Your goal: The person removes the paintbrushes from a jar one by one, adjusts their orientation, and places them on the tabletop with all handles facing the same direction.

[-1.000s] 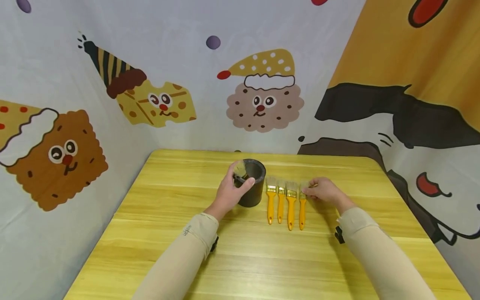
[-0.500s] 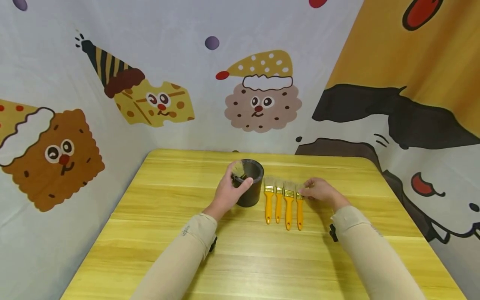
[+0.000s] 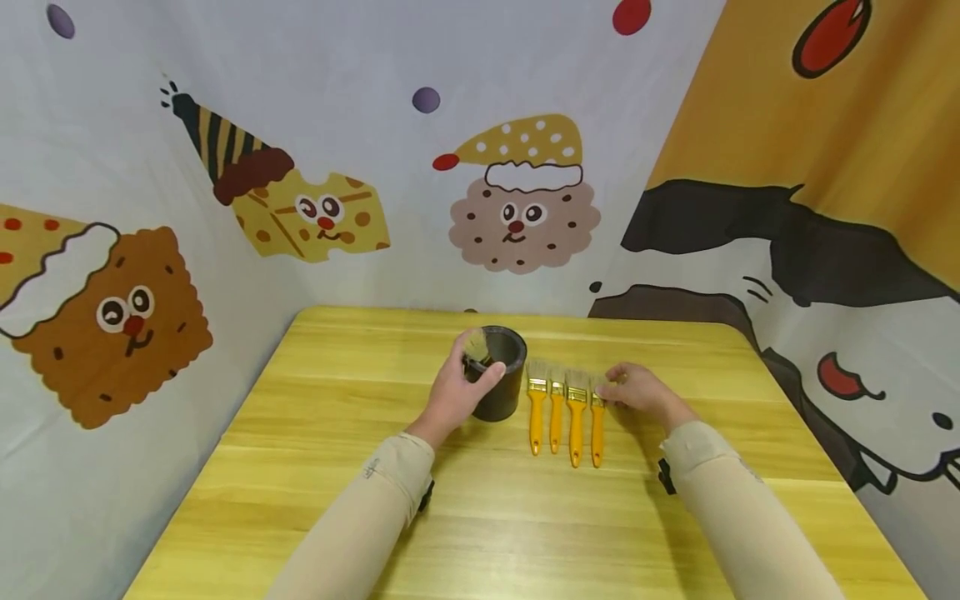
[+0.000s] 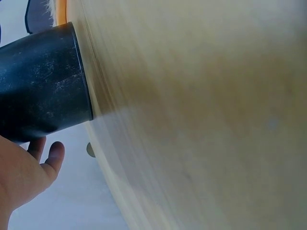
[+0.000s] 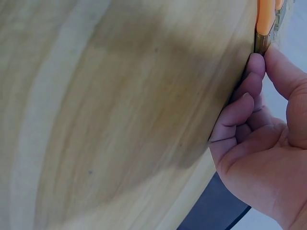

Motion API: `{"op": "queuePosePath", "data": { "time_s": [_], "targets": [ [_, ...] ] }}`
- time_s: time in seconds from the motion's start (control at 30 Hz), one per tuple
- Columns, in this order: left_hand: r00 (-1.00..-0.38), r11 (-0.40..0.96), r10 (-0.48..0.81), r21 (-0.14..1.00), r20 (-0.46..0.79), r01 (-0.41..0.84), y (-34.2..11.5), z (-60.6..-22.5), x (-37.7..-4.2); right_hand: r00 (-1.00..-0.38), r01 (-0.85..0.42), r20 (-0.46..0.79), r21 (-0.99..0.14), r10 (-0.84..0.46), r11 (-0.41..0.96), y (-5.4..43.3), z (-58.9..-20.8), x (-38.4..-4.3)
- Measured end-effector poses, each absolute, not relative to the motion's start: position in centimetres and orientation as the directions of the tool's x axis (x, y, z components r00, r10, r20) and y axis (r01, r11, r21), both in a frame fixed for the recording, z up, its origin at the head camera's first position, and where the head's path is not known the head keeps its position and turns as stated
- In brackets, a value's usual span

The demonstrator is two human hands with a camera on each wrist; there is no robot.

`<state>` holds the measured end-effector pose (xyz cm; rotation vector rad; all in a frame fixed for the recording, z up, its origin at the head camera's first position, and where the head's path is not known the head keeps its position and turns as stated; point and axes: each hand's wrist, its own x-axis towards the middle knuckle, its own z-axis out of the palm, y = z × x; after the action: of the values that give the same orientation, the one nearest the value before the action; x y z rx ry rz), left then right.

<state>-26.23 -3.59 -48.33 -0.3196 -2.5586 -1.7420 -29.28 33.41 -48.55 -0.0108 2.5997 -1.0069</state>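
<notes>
Four brushes (image 3: 576, 421) lie side by side on the table (image 3: 480, 533), handles toward the person, and the right hand (image 3: 636, 388) pinches the rightmost brush (image 3: 597, 429) at its metal band between thumb and forefinger, other fingers curled. Just beside the row, the left hand (image 3: 459, 390) grips the cup (image 3: 502, 398), thumb over its near rim, a fifth brush (image 3: 476, 343) showing bristles there. Both sleeved forearms (image 3: 356, 521) slant inward.

We find the cup (image 3: 497, 402) on the table (image 3: 510, 533), one brush (image 3: 476, 346) in it at left; we note four brushes (image 3: 576, 425) side by side to its right, and a cloth (image 3: 352, 100) behind the table.
</notes>
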Motion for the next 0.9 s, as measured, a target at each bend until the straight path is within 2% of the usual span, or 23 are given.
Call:
{"op": "queuePosePath", "data": {
  "time_s": [0.7, 0.9],
  "targets": [
    [-0.977, 0.338, 0.157, 0.921, 0.146, 0.192, -3.7, -48.6, -26.3, -0.938, 0.071, -0.296, -0.674, -0.180, 0.735, 33.7, -47.9, -29.0],
    [-0.979, 0.345, 0.162, 0.922, 0.125, 0.174, -3.7, -48.5, -26.3, -0.968, 0.005, -0.192, -0.664, -0.164, 0.748, 33.4, -46.6, -29.3]
  ]
}}
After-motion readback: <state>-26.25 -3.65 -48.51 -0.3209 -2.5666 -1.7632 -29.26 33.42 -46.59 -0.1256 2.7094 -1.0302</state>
